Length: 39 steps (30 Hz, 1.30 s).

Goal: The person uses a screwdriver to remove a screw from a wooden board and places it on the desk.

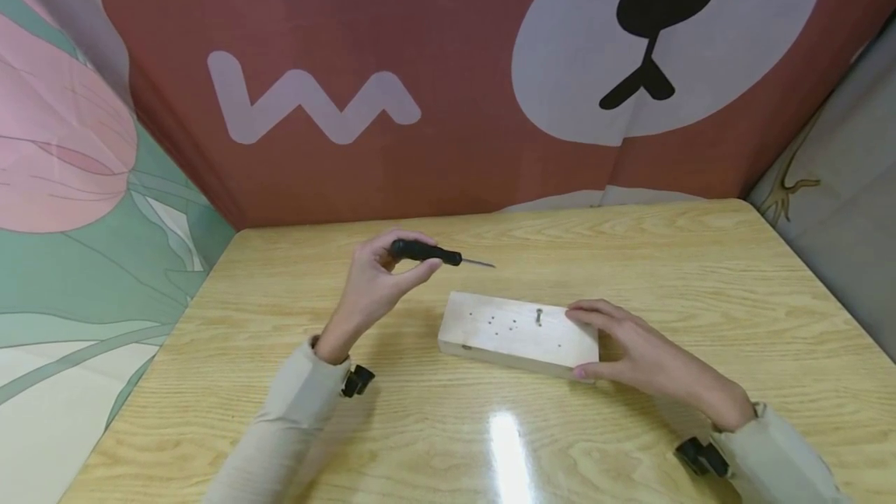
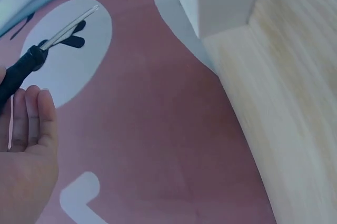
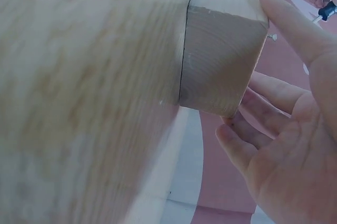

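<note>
Left hand (image 1: 371, 280) grips screwdriver (image 1: 427, 253)

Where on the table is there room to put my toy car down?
The table is bare behind the wooden block, up to the cloth wall, and along the near edge between the two sleeves. It is crowded in the middle: the left hand holds a screwdriver just above the block, and the right hand steadies the block's right end, near the screw.

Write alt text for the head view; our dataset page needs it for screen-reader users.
A person's left hand holds a black-handled screwdriver above a wooden table, while the right hand steadies a pale wood block with a screw standing in its top. A bear-face cloth hangs behind.
</note>
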Tool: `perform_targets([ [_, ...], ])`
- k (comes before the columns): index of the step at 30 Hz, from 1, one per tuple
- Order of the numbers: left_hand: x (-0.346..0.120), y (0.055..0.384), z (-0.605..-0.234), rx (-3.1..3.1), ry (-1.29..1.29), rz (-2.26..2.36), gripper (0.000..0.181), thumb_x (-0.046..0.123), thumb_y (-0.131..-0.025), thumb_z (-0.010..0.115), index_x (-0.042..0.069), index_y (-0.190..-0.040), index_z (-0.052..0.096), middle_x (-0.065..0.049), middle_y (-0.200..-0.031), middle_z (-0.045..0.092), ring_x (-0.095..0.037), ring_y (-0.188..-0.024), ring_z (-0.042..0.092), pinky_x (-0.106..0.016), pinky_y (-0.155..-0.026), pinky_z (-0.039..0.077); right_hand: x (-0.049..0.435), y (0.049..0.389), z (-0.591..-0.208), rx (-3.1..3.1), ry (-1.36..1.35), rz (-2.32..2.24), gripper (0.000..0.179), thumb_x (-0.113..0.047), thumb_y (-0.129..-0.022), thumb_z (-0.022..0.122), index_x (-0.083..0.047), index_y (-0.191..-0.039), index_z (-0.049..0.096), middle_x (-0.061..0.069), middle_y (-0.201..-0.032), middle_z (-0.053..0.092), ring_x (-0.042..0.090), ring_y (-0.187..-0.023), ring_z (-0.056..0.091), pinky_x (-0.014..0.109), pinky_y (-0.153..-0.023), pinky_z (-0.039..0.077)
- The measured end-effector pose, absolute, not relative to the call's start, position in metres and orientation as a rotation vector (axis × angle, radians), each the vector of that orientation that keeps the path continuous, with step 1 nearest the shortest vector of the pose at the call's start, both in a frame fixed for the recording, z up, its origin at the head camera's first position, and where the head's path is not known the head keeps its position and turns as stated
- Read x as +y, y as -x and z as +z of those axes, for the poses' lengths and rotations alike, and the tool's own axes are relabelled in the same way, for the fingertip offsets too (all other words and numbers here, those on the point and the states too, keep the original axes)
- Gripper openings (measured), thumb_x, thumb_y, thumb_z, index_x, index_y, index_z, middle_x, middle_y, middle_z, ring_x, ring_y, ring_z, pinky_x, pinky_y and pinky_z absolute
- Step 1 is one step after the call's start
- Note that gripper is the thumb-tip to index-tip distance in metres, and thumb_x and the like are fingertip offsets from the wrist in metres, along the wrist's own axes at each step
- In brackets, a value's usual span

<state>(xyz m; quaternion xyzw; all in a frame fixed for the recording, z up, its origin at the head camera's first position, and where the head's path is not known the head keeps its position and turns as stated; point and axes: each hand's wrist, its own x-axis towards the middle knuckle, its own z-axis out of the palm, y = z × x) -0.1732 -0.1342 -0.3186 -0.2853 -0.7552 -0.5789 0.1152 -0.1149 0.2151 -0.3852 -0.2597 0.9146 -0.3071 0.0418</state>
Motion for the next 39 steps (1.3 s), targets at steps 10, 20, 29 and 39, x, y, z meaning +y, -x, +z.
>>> perform_targets([
  [10, -0.112, 0.168, -0.312, -2.185, 0.887, -1.857, 0.023, -0.005, -0.086, 0.072, -0.007, -0.108, 0.068, -0.021, -0.105, 0.066, -0.01, -0.088, 0.07, -0.029, -0.084, 0.061, 0.213, 0.113, -0.383, 2.79, 0.817, -1.01, 0.072, -0.043, -0.084, 0.076, -0.004, -0.14, 0.053, 0.016, -0.143, 0.051, 0.041, -0.131, 0.049, 0.062, -0.101, 0.046],
  [20, -0.093, 0.166, -0.31, -2.207, 0.892, -1.9, 0.025, -0.005, -0.088, 0.069, -0.006, -0.113, 0.067, -0.022, -0.11, 0.068, -0.011, -0.093, 0.071, -0.033, -0.084, 0.062, 0.213, 0.116, -0.384, 2.782, 0.797, -1.0, 0.07, -0.043, -0.087, 0.073, 0.0, -0.139, 0.054, 0.016, -0.143, 0.052, 0.038, -0.131, 0.05, 0.058, -0.101, 0.046],
  [29, -0.076, 0.168, -0.311, -2.195, 0.892, -1.946, 0.031, -0.006, -0.088, 0.068, -0.004, -0.119, 0.064, -0.023, -0.11, 0.069, -0.024, -0.097, 0.071, -0.033, -0.082, 0.062, 0.211, 0.114, -0.384, 2.85, 0.823, -0.966, 0.068, -0.04, -0.085, 0.077, 0.001, -0.136, 0.057, 0.018, -0.139, 0.055, 0.041, -0.128, 0.052, 0.062, -0.102, 0.046],
  [39, -0.056, 0.168, -0.31, -2.212, 0.951, -1.862, 0.034, -0.001, -0.089, 0.071, -0.003, -0.123, 0.065, -0.023, -0.104, 0.072, -0.03, -0.096, 0.073, -0.031, -0.081, 0.062, 0.212, 0.116, -0.385, 2.834, 0.809, -0.962, 0.067, -0.04, -0.086, 0.075, -0.001, -0.137, 0.056, 0.019, -0.139, 0.054, 0.042, -0.128, 0.051, 0.062, -0.101, 0.046],
])
